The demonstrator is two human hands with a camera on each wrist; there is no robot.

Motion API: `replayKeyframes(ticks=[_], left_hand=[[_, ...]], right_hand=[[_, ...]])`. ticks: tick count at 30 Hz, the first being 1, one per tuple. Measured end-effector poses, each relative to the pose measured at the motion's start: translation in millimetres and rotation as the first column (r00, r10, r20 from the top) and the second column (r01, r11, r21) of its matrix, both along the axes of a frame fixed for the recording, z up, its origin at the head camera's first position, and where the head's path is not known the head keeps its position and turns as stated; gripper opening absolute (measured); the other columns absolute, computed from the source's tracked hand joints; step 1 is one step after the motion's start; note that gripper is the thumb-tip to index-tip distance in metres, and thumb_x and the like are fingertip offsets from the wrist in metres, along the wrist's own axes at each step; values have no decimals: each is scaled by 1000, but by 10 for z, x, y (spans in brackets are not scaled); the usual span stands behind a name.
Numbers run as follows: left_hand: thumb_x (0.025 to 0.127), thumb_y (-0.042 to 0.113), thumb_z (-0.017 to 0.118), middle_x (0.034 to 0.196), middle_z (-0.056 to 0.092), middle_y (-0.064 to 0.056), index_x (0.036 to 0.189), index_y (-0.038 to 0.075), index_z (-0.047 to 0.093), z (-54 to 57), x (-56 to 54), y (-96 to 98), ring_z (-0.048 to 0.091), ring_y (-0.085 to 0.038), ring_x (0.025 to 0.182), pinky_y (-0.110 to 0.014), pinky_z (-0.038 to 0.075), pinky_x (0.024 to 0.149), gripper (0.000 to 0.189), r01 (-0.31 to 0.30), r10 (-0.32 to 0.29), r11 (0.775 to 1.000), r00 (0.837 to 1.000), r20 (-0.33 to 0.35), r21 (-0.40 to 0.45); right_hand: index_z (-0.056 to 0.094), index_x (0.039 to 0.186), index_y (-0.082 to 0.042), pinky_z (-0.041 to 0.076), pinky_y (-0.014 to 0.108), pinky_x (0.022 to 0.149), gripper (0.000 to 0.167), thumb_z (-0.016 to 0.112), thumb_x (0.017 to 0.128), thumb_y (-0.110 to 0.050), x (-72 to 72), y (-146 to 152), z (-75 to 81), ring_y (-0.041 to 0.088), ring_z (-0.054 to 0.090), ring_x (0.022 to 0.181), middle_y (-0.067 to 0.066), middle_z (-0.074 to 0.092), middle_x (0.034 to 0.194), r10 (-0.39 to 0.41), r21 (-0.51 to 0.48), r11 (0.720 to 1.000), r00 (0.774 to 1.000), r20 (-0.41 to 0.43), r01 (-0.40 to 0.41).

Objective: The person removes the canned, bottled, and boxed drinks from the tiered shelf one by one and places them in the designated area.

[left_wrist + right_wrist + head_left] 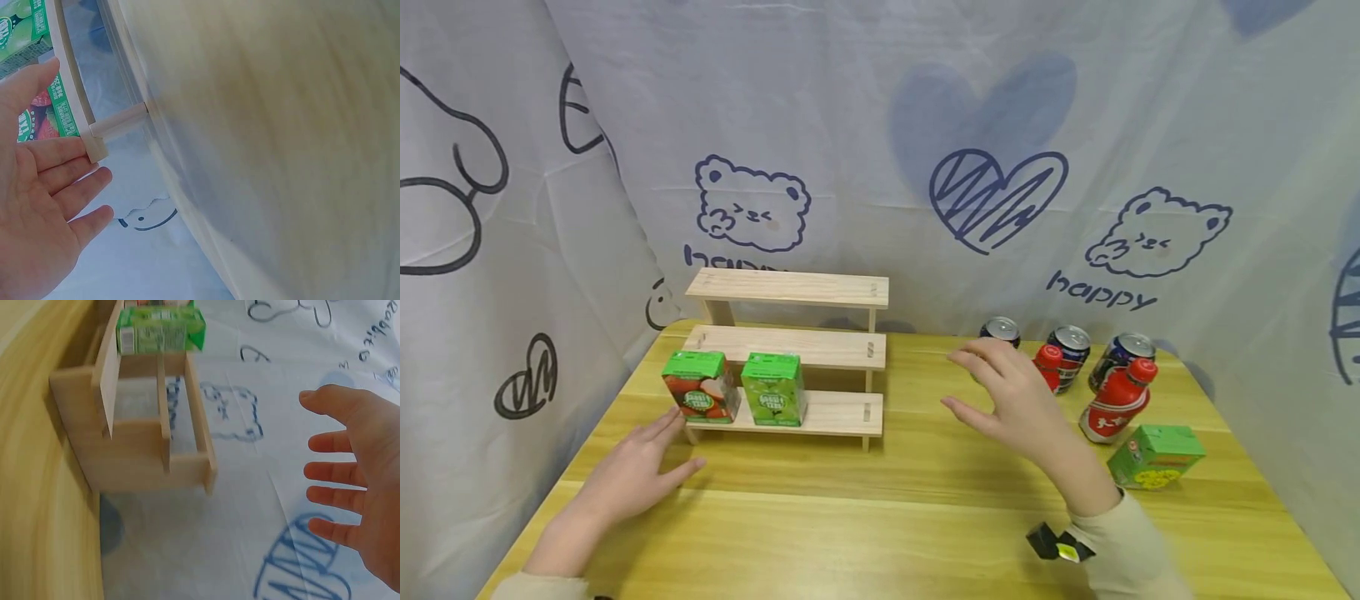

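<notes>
A three-tier wooden shelf (842, 415) carries two juice boxes on its lowest step: a red one (698, 387) at the left end and a green one (773, 390) beside it. My left hand (628, 477) is at the shelf's left front corner, fingers extended, fingertips right by the red juice box. In the left wrist view, its fingers (69, 172) lie along the end of the wooden step. My right hand (1011, 404) is raised over the table right of the shelf, thumb and fingers spread apart with nothing between them. The right wrist view shows that hand (369, 481) empty too.
On the right of the table (917, 533) are several dark blue cans (1070, 346), a red bottle (1118, 402) with another red bottle (1048, 363) partly behind my right hand, and a green box with yellow print (1156, 457). A printed white cloth (865, 117) hangs behind.
</notes>
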State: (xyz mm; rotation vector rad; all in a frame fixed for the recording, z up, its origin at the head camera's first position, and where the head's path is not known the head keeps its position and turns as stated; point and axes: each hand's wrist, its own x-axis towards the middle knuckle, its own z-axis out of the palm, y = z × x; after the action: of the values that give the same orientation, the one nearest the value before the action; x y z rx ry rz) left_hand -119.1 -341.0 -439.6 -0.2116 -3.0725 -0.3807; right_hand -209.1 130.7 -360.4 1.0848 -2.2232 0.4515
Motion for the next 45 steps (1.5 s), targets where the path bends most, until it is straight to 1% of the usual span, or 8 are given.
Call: replayKeyframes(ticks=[9, 13, 16, 20, 24, 35, 41, 45], left_hand=[[91, 54, 61, 148, 40, -31, 141, -9, 43, -7, 4, -3, 45, -55, 127, -66, 36, 108, 82, -8, 8, 1000, 1000, 8, 1], [91, 53, 61, 148, 39, -31, 141, -9, 43, -8, 0, -2, 45, -56, 127, -66, 36, 108, 82, -6, 6, 1000, 1000, 4, -1], [91, 53, 61, 148, 39, -31, 141, -9, 44, -7, -4, 0, 45, -55, 127, -65, 35, 109, 82, -3, 3, 1000, 1000, -1, -3], [91, 53, 61, 148, 39, -31, 140, -10, 44, -8, -7, 2, 45, -54, 128, -65, 35, 110, 82, 2, -2, 1000, 1000, -10, -8], [91, 53, 61, 148, 39, -32, 140, -10, 44, -11, -11, 5, 45, -54, 127, -65, 35, 110, 82, 4, -4, 1000, 1000, -10, -11], [90, 52, 62, 146, 40, -33, 139, -10, 45, -5, 0, 16, 47, -57, 124, -67, 38, 106, 81, 0, -1, 1000, 1000, -16, -19], [90, 52, 62, 146, 40, -33, 140, -10, 44, 8, 1, 15, 47, -56, 124, -66, 38, 106, 81, -1, 1, 1000, 1000, -13, -20], [90, 52, 62, 146, 41, -33, 139, -10, 45, 3, 6, 13, 47, -55, 125, -66, 37, 107, 81, 1, -1, 1000, 1000, -13, -19]], right_hand=[[64, 121, -10, 52, 43, 97, 50, 66, 88, -48, 2, -456, -89, 26, 59, 112, 9, 64, 118, 107, -11, 994, 994, -24, -108], [65, 122, -11, 52, 41, 100, 50, 70, 86, -45, 3, -645, -120, 24, 59, 114, 7, 64, 119, 136, -10, 991, 991, 7, -136], [64, 124, -13, 51, 40, 102, 51, 69, 85, -46, -10, -790, -160, 22, 59, 115, 6, 64, 121, 139, -15, 990, 990, 27, -138], [64, 124, -14, 49, 39, 105, 51, 69, 86, -48, -35, -972, -208, 22, 58, 117, 6, 63, 121, 147, -23, 989, 989, 18, -147], [65, 123, -14, 50, 37, 103, 51, 70, 85, -47, -49, -1148, -240, 21, 59, 115, 5, 63, 120, 149, -19, 989, 989, 7, -149], [62, 125, -15, 52, 34, 98, 52, 71, 85, -47, -74, -1613, -337, 18, 59, 114, 2, 62, 120, 83, 8, 996, 996, 34, -84], [59, 130, -15, 55, 35, 96, 57, 70, 86, -48, -127, -1820, -385, 21, 59, 117, 5, 62, 124, -4, 25, 1000, 999, 39, 3], [57, 133, -15, 54, 35, 96, 59, 67, 87, -52, -153, -1930, -368, 21, 57, 120, 5, 61, 126, -67, 92, 994, 995, 75, 60]])
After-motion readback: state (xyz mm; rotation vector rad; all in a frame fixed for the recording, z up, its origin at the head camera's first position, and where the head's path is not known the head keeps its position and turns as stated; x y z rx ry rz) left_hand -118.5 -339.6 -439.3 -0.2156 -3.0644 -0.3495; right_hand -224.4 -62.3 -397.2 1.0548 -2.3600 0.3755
